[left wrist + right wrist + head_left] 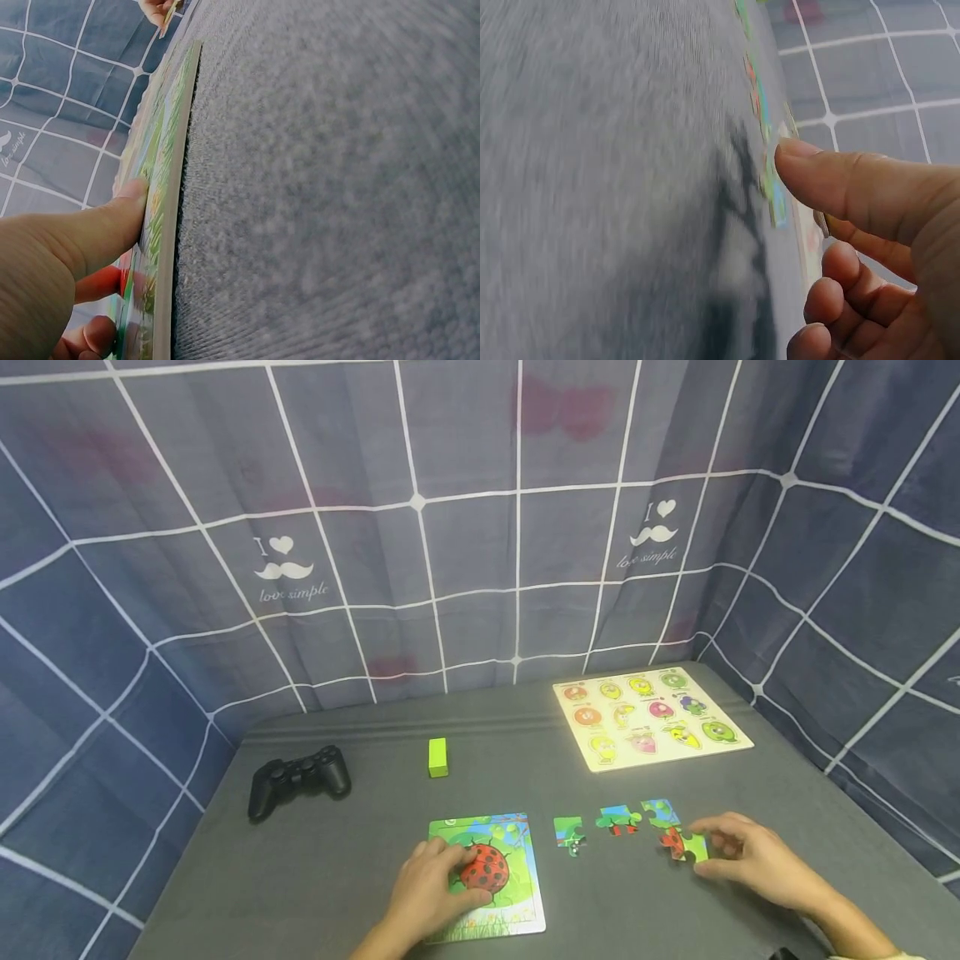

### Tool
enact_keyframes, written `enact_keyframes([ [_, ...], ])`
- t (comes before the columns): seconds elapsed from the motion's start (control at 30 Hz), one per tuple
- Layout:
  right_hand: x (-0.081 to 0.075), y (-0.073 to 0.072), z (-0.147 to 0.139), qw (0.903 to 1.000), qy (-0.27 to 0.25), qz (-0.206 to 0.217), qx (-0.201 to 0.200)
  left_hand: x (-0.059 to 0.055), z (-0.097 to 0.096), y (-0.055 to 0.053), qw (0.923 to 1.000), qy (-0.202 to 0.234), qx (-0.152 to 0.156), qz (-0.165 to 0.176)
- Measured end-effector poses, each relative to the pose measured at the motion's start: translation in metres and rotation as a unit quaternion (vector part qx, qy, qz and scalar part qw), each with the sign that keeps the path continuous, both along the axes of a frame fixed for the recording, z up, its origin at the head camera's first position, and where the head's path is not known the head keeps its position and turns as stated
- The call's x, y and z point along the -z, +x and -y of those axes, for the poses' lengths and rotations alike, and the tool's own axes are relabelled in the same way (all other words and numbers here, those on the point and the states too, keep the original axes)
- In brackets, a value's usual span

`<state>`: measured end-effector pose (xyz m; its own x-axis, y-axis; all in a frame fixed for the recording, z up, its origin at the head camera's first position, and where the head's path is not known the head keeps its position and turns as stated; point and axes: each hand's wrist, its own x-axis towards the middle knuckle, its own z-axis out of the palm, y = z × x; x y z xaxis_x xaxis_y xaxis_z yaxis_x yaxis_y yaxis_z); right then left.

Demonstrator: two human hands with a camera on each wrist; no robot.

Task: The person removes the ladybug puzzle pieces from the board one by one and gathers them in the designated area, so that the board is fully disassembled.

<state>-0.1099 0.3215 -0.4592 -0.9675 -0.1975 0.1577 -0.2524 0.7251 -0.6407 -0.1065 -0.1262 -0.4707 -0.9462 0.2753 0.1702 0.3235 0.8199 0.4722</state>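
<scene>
My left hand [431, 887] rests on a ladybug jigsaw board [527, 906], its thumb and fingers touching the picture around the red ladybug. In the left wrist view the thumb [112, 225] lies against the board's face, near its grassy edge [176, 135]. To the right, my right hand [753, 857] pinches a red-and-green jigsaw piece [697, 846] between thumb and fingers. Seen from the right wrist, most of that piece is hidden behind the thumb [840, 180]. Loose jigsaw pieces lie between the hands: a green one [569, 832], a blue-and-red one [618, 819] and a blue-green one [662, 812].
A fruit picture board [652, 718] lies at the back right of the grey table [360, 852]. One yellow-green block [438, 757] stands behind the jigsaw board. A black game controller [300, 779] is at the left. Grid-patterned curtain [472, 552] hangs around the back and sides.
</scene>
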Motion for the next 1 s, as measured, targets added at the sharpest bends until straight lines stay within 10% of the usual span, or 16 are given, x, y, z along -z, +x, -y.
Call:
enact_keyframes([
  [0.7,0.015,-0.004,-0.023,0.9970,0.022,-0.061,-0.042,-0.002,0.000,0.000,1.0000,0.000,-0.001,0.003],
  [1.0,0.013,-0.006,-0.025,0.9954,0.020,-0.019,-0.092,-0.002,0.000,0.000,1.0000,-0.003,-0.001,0.003],
])
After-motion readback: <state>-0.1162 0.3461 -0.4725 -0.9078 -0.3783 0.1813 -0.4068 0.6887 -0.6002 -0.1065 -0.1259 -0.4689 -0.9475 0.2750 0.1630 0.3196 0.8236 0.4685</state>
